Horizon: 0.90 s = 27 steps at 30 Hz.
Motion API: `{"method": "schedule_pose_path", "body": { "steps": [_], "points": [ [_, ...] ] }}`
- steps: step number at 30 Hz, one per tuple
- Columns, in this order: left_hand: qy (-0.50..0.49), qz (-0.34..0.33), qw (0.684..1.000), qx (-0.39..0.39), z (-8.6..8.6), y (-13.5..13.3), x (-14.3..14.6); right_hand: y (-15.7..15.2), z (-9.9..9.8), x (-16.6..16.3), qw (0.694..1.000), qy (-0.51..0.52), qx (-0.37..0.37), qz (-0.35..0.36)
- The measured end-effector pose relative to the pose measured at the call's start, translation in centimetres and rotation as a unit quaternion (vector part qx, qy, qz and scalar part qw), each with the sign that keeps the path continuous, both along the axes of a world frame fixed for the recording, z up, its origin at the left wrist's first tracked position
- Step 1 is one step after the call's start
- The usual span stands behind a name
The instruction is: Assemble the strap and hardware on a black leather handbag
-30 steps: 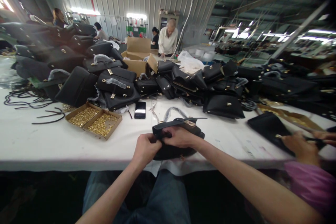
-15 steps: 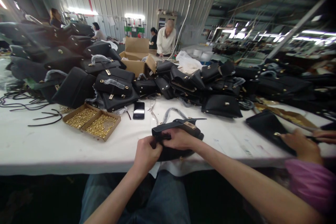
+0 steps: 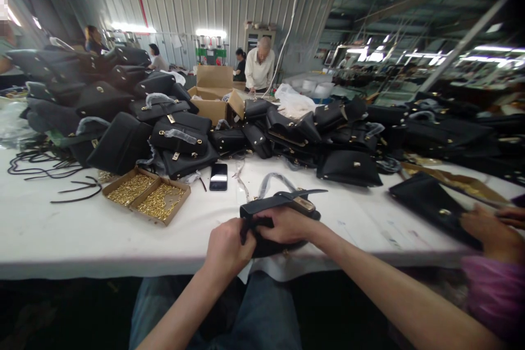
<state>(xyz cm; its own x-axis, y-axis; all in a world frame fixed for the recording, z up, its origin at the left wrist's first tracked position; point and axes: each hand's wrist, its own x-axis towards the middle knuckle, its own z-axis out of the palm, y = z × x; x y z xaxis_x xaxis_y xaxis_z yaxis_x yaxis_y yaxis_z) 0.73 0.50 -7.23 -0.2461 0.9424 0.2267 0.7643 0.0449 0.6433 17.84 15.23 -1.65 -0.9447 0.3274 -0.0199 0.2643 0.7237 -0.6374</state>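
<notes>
Near table edge (image 3: 123, 246), centre | black handbag (image 3: 273, 250), long axis left–right, lying rightward of the left hand (image 3: 229, 243), whose curled fingers grip its left end | right hand (image 3: 283, 225), also touching, beneath raised flap (image 3: 264, 206); its grasp cannot be told.

A handbag (image 3: 262, 206) sits at the near edge of the table (image 3: 82, 235). Behind it, leftward, lies a phone (image 3: 219, 177); left of that, a box (image 3: 180, 209) holds fittings (image 3: 158, 202). Farther back are heaped bags (image 3: 182, 136), with a carton (image 3: 214, 77) behind.

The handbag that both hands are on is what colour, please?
The handbag is black, as the head view shows.
</notes>
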Motion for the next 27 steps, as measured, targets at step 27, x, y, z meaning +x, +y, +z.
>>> {"method": "schedule_pose_path", "body": {
  "steps": [27],
  "points": [
    [-0.069,-0.029,0.997,-0.023,1.0,-1.0,0.1,0.1,1.0,0.8,0.996,-0.088,-0.006,-0.004]
  ]
}}
